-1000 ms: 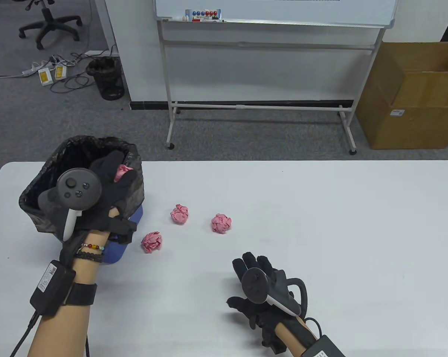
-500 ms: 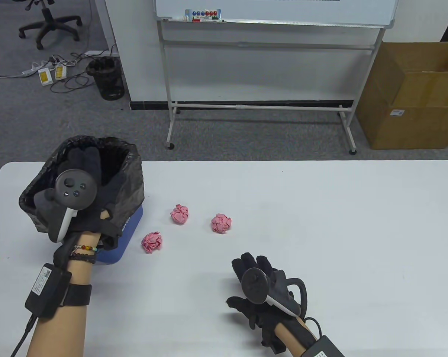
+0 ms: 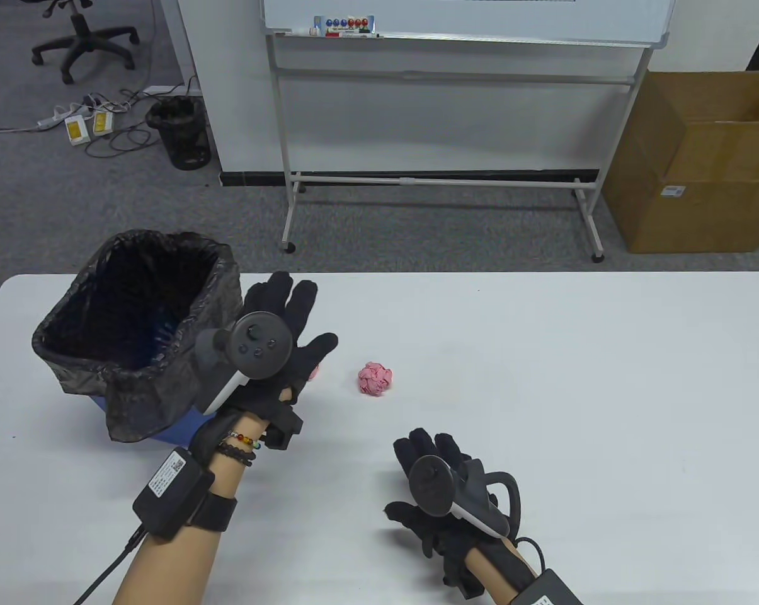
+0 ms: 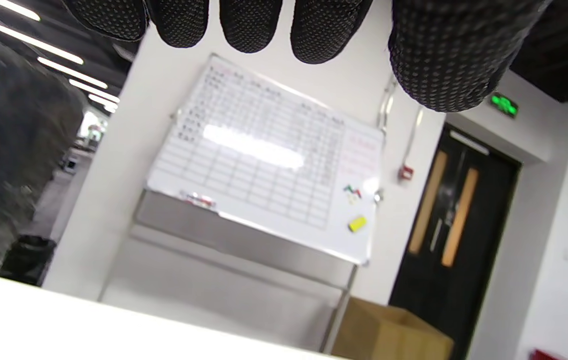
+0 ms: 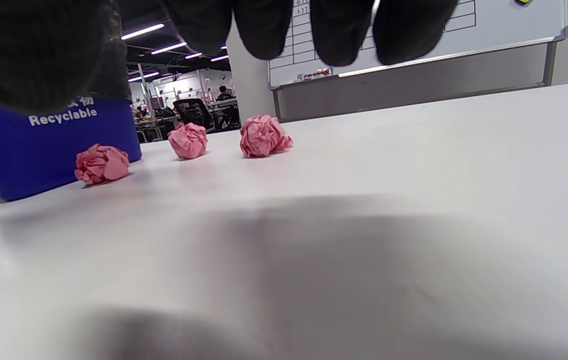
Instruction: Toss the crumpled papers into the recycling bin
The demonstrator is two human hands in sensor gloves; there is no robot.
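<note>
A white table (image 3: 543,378) carries a blue bin (image 3: 165,432) lined with a black bag (image 3: 133,315) at its left end, the word "Recyclable" legible on its side in the right wrist view. Just right of the bin, the left hand (image 3: 278,353) hovers flat with fingers (image 3: 277,291) spread and extended, empty, above two of the three pink paper balls; in the table view only a sliver of the middle ball (image 3: 315,373) shows at the edge of its palm. The right hand (image 3: 439,498) rests low on the table near the front edge, fingers loosely open, holding nothing. The right wrist view shows all three balls on the tabletop: the left ball (image 5: 102,163) just beside the bin's blue wall, the middle one further back, and the right ball (image 3: 375,379) lying apart from both hands, between them.
</note>
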